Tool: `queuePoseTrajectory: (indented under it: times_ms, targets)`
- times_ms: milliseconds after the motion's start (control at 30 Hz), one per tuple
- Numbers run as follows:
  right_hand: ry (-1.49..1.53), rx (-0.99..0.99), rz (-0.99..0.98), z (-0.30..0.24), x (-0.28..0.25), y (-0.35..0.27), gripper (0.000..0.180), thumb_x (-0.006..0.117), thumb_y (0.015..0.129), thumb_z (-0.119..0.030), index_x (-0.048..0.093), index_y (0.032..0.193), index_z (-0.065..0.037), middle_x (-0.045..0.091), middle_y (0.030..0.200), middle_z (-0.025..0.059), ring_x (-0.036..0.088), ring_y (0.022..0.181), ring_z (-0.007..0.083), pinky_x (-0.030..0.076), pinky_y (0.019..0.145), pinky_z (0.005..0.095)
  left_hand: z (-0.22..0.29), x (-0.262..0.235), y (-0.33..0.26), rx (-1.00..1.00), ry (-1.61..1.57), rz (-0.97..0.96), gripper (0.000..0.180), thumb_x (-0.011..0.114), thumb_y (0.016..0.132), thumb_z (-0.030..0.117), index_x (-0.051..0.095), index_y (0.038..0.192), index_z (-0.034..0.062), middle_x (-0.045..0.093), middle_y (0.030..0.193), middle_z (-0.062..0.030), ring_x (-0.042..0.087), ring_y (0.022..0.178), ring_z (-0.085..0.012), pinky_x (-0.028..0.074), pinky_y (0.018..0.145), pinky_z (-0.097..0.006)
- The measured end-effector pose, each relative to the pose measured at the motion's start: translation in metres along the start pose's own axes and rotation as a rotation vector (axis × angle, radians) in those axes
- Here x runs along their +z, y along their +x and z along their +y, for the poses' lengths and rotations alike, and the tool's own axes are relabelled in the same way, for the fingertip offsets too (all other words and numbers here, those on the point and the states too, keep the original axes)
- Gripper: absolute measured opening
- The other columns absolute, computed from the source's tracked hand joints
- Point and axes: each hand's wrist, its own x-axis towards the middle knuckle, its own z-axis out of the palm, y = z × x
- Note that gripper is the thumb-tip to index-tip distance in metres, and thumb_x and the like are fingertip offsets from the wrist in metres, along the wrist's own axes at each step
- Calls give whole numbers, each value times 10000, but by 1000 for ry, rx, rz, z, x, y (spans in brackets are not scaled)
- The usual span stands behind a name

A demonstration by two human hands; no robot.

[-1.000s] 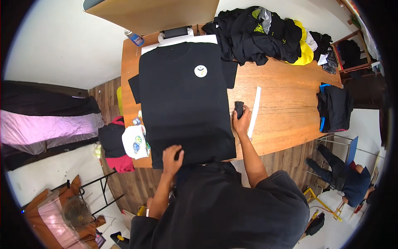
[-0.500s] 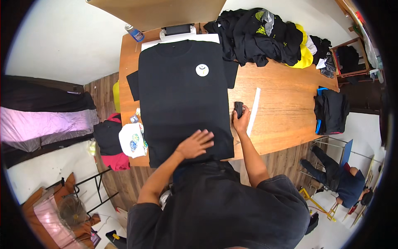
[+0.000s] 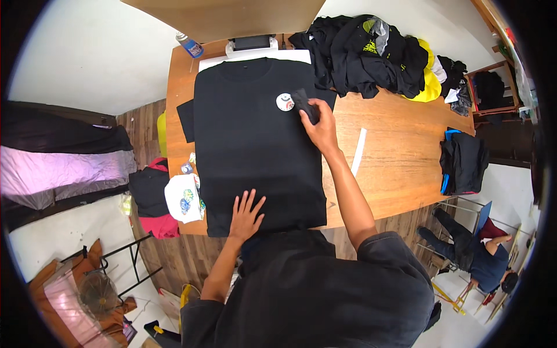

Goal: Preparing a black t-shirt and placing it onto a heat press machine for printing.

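Note:
A black T-shirt lies spread over a white board on the wooden table, its collar at the far end. On its upper right chest sits a round white emblem with dark and reddish marks. My right hand grips a small black block-shaped object right beside that emblem. Whether the object touches the shirt I cannot tell. Near the shirt's bottom edge my left hand rests flat on the cloth, fingers spread.
On the table lies a white strip. Black and yellow clothes are heaped far right; folded garments stand at the right edge. A spray can stands far left, a white printed cloth near left. Another person is at right.
My right hand has carried the black object from the table at the shirt's right side up to the emblem. My left hand has slid left and nearer to me on the shirt.

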Motion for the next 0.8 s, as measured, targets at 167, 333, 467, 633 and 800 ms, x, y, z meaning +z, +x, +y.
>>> queuePoseTrajectory:
  times_ms: [167, 333, 467, 633, 800]
  targets:
    - [-180, -404, -234, -17, 4, 42, 256, 717, 830, -64, 612, 1063, -61, 664, 1101, 90, 604, 1035, 292, 426, 941, 383, -7, 17, -31, -95, 34, -43, 634, 606, 926, 301, 402, 1513, 179, 208, 1626, -158, 182, 1499, -353, 127, 1211, -515]
    - [-257, -449, -524, -15, 10, 55, 226, 702, 850, -72, 633, 1066, -84, 673, 1133, 58, 601, 1085, 267, 425, 944, 380, -9, 24, -41, -238, -68, 21, 623, 634, 906, 266, 435, 1485, 147, 233, 1605, -186, 221, 1480, -367, 156, 1201, -515]
    - [-289, -486, -570, -8, 19, 58, 199, 694, 857, -75, 646, 1050, -88, 674, 1123, 34, 594, 1074, 263, 428, 939, 384, -12, 18, -33, -262, -132, 95, 580, 649, 902, 235, 472, 1441, 118, 274, 1572, -203, 265, 1454, -382, 194, 1185, -520]
    - [-273, -454, -569, 0, 21, 56, 188, 695, 854, -78, 657, 1038, -85, 663, 1150, 34, 586, 1081, 262, 425, 957, 394, -8, 4, -17, -240, -170, 195, 535, 659, 901, 224, 501, 1396, 98, 308, 1543, -216, 299, 1434, -396, 230, 1163, -535]
    - [-307, -466, -498, -1, 14, 50, 166, 693, 848, -74, 661, 1011, -74, 637, 1111, 42, 568, 1095, 259, 421, 960, 384, 2, -4, -4, -280, -150, 204, 588, 661, 901, 237, 463, 1441, 113, 264, 1573, -216, 245, 1464, -399, 184, 1181, -537]
